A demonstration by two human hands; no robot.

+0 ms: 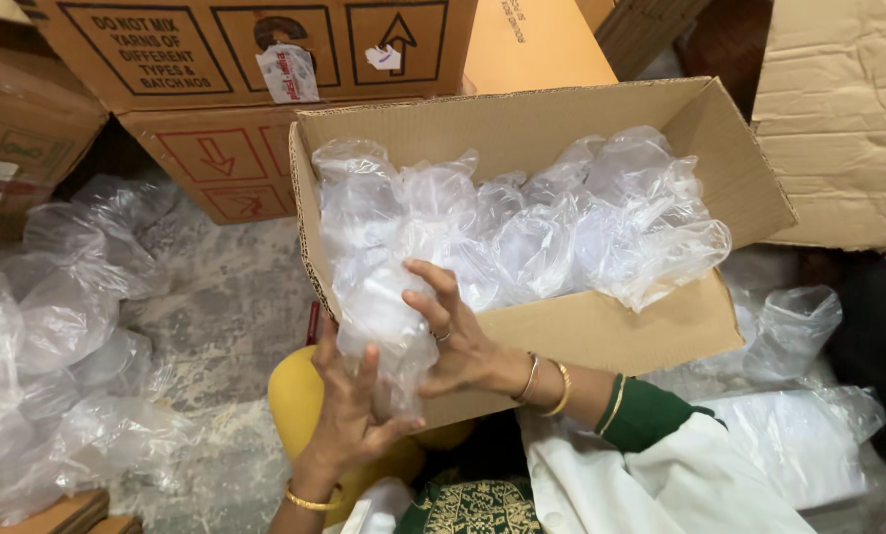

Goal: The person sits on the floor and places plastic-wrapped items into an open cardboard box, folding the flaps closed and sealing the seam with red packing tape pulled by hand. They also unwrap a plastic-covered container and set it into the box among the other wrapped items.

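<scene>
A clear crinkled plastic-wrapped bundle (381, 297) is grasped between both hands at the near left corner of the open brown cardboard box (601, 331): left hand (352, 415) cupped beneath, right hand (455, 331) closed around its side. More clear plastic bags (561, 227) are packed inside the box; loose bags (57, 346) are heaped on the floor at left.

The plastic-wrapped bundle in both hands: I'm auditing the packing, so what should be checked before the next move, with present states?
1. Both hands on the plastic-wrapped bundle: ok; left hand below, right hand at its side.
2. Wrap intact: cannot tell.
3. Cardboard box flaps open: ok.
4. Free space in box: not ok; wrapped bundles in the box reach the rim.
5. Loose empty bags lie left: ok.
</scene>
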